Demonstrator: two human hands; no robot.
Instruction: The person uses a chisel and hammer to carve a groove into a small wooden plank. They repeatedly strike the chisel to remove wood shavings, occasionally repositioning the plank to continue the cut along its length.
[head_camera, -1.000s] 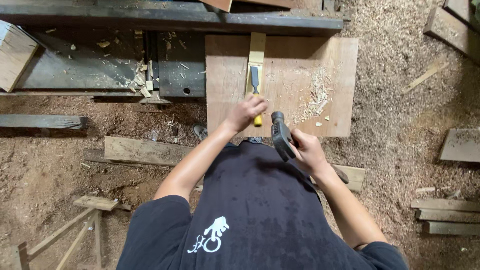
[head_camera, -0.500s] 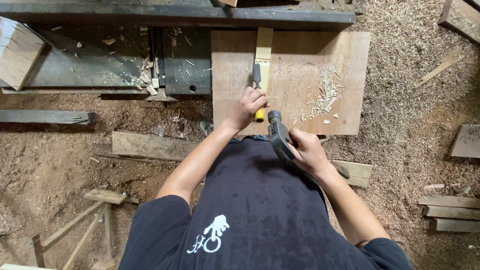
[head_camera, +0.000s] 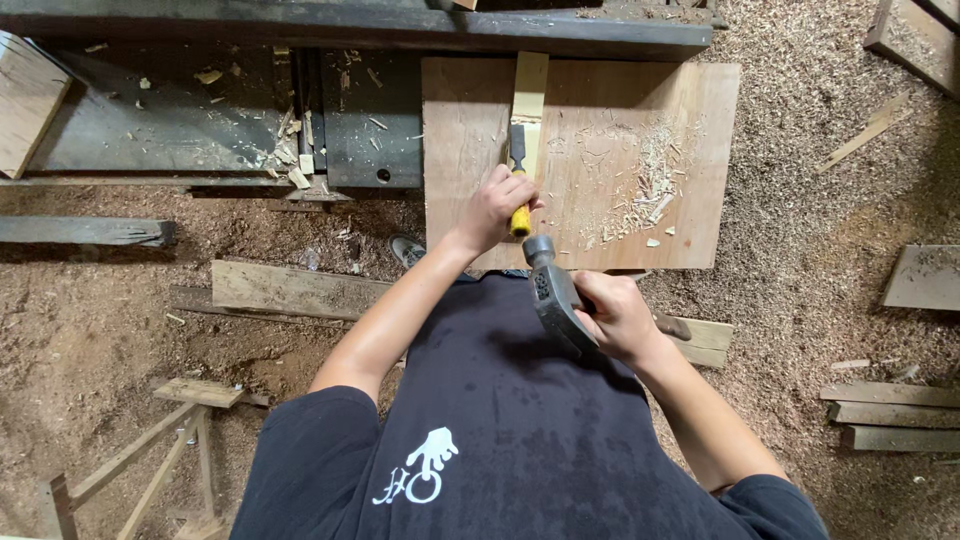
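A chisel (head_camera: 519, 180) with a yellow handle is gripped in the left hand (head_camera: 495, 208), fingers wrapped closed round the handle. Its long axis runs straight away from the person, blade end pointing to the far edge of the board, handle end pointing back toward the body. The blade tip is set on a narrow pale wood strip (head_camera: 528, 105), which lies along the same line on a wide plywood board (head_camera: 690, 120). The exact contact point of blade and strip is hard to make out.

A hammer (head_camera: 552, 290) is held closed in the right hand (head_camera: 612, 315), gripped close under the head. The grey head is seen at the yellow handle's near end, touching or just beside it; which cannot be told. The hammer's shaft is hidden by the hand and the black shirt.

Pale shavings (head_camera: 645, 185) are scattered on the board to the right of the chisel. The board rests against a dark counter (head_camera: 180, 130), cut off at the upper edge. The floor is covered in sawdust (head_camera: 820, 200). Loose planks (head_camera: 290, 288) are seen below the left forearm.
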